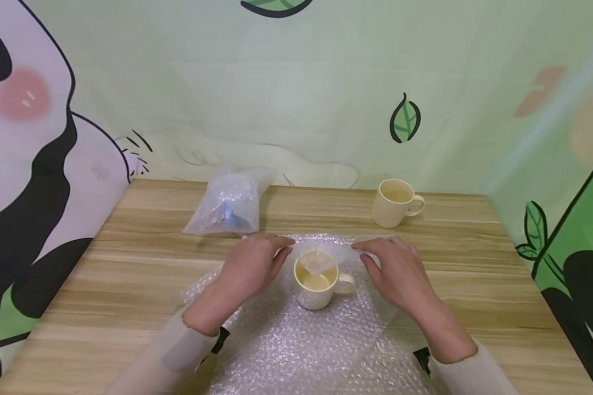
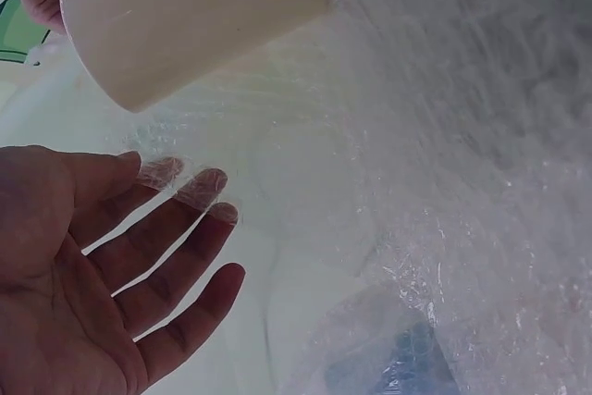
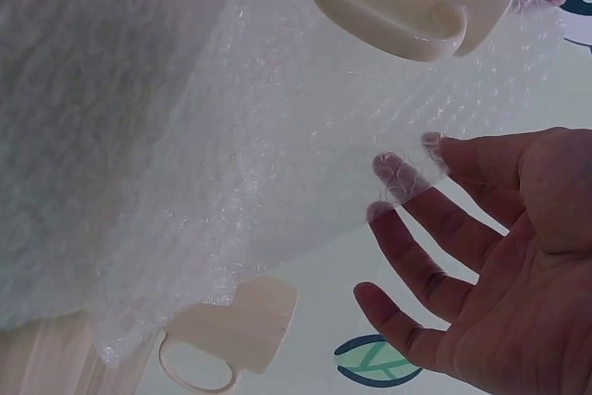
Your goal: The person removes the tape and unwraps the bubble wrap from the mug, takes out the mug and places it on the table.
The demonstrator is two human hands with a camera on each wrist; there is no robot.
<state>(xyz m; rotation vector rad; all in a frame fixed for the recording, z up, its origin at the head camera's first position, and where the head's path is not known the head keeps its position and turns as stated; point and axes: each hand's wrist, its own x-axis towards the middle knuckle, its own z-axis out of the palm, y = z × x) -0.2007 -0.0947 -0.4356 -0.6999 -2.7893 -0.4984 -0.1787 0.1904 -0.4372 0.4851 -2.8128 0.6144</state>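
Observation:
A cream mug (image 1: 316, 299) stands upright on a sheet of bubble wrap (image 1: 296, 345), its handle to the right. The wrap's far edge is raised, and a flap of it overlaps the mug's mouth. On the mug's left, my left hand (image 1: 249, 266) pinches that edge between thumb and fingers; the left wrist view shows clear film over the fingertips (image 2: 199, 187). Across from it, my right hand (image 1: 395, 269) pinches the same edge, with film lying over its fingertips (image 3: 398, 173) in the right wrist view.
Farther back on the wooden table (image 1: 143, 247), a bubble-wrapped bundle (image 1: 229, 203) with something blue inside sits at the left. A second cream mug (image 1: 390, 206) stands at the back right. Behind the table rises a printed green backdrop (image 1: 296, 99).

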